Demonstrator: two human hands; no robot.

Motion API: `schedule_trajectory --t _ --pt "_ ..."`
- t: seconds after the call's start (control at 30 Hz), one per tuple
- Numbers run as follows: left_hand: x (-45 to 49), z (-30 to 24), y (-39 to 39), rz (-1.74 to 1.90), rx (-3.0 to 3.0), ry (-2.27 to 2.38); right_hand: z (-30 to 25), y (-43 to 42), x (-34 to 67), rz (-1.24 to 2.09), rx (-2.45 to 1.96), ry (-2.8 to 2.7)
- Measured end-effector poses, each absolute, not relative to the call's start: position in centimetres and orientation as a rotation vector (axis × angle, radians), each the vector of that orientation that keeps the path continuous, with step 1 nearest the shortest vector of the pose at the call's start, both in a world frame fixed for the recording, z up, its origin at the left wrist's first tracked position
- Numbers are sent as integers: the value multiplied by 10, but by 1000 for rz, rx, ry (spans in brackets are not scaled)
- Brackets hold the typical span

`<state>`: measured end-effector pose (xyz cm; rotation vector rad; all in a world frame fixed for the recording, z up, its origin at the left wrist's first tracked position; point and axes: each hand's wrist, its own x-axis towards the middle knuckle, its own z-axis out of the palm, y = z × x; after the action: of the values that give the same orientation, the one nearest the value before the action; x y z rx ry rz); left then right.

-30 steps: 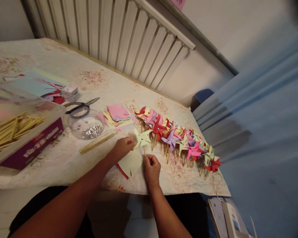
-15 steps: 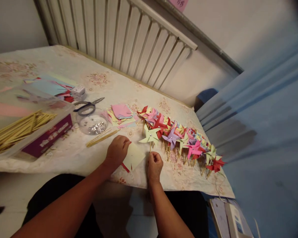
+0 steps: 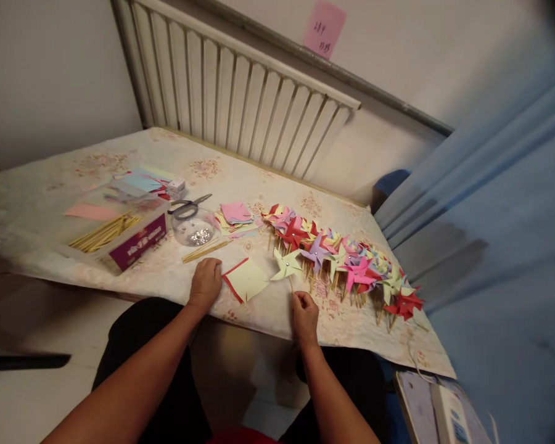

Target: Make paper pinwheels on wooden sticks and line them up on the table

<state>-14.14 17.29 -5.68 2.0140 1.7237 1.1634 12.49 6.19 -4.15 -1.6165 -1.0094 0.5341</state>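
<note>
My right hand (image 3: 304,316) pinches the thin wooden stick of a pale green pinwheel (image 3: 287,266), whose head stands up above the fingers near the table's front edge. To the left, my left hand (image 3: 206,285) rests on the table with its fingers curled in; whether anything is inside them is hidden. Just right of that hand lies a stack of square papers (image 3: 250,280), pale green on top, with red edges showing beneath and slits cut in the corners. Several finished pinwheels (image 3: 317,250) in red, pink, purple and green stand in a cluster to the right.
Loose sticks (image 3: 206,251) lie beyond my left hand, beside a clear round dish (image 3: 178,237) of small metal fasteners. Scissors (image 3: 189,206), cut paper squares (image 3: 235,214) and a plastic box (image 3: 139,246) with sticks are farther off. A radiator (image 3: 240,98) borders the table; a blue curtain (image 3: 499,246) hangs right.
My left hand has moved left, off the paper stack, uncovering its red edge. The right hand still holds the pinwheel, whose head has turned a little. The view has shifted.
</note>
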Motion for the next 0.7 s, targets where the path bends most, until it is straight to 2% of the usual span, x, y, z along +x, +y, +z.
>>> schedule_trajectory --t 0.37,0.47,0.6,0.7 --pt "-142 -59 166 992 2165 1867 -42 27 213 339 -1808 -1511" --pt "-143 -58 166 1005 2144 1858 -40 20 231 153 -1883 -1564" --pt "-146 -59 170 1022 2109 1829 -35 11 216 -242 -1837 -1387" --pt "-150 -61 172 1039 2113 1766 -31 13 173 -208 -1595 -1514"
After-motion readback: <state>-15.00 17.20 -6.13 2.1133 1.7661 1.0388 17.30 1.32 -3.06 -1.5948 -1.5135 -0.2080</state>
